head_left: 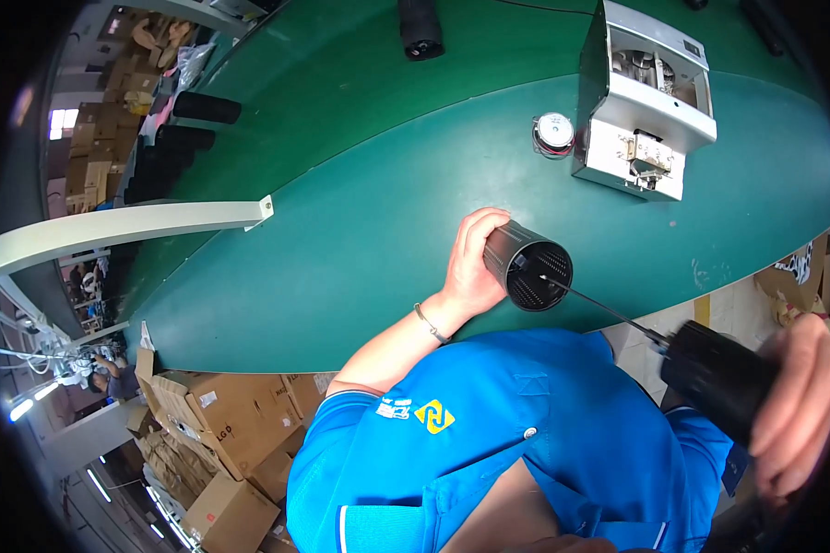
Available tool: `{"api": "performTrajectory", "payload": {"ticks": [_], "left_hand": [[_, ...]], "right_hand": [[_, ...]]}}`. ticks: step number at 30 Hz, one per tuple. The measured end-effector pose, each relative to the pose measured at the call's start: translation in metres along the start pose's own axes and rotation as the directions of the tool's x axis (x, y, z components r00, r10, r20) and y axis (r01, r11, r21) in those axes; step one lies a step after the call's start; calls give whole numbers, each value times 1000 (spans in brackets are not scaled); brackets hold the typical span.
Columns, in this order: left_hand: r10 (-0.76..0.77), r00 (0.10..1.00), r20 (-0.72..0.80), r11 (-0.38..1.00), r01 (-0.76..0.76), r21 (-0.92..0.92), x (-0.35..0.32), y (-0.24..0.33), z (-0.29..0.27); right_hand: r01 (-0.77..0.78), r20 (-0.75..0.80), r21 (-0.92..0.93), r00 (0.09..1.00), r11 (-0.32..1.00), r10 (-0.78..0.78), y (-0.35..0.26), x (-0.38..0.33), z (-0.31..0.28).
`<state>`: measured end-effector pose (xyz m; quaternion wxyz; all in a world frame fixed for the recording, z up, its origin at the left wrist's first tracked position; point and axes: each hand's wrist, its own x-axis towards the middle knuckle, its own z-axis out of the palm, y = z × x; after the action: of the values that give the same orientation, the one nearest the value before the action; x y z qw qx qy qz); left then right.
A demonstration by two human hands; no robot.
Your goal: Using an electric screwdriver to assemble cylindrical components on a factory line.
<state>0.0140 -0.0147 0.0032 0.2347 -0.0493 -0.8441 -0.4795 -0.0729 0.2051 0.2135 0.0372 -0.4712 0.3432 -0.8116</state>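
My left hand [473, 269] is wrapped round a black, hollow cylinder [504, 247] with its open end turned toward the right. Small perforations show along its inner wall. At the lower right, my right hand [798, 410] grips a black electric screwdriver [716, 370]. The long, thin bit of the screwdriver reaches leftward into the cylinder's open mouth. Its tip is near a small fitting inside, but I cannot tell whether they touch. Part of the right hand is lost at the dark rim of the picture.
On the green table [360, 276] stands a grey-and-white machine [650, 106] with an open front. Beside it lies a round white part [554, 132] with a red wire. Another black cylinder [421, 29] lies farther back. A pale beam [157, 224] juts in from the left. Cardboard boxes [249, 419] stand lower left.
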Motion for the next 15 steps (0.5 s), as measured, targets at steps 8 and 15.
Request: {"api": "performTrajectory", "payload": {"ticks": [8,15], "left_hand": [[6,1000,-28,1000,-6,-5,0,2,2],[1,999,-44,1000,-2,-14,1,3,1]], "right_hand": [[-88,175,-116,979,989,107,39,-10,2],[-141,169,-135,972,981,162,50,-16,2]]}}
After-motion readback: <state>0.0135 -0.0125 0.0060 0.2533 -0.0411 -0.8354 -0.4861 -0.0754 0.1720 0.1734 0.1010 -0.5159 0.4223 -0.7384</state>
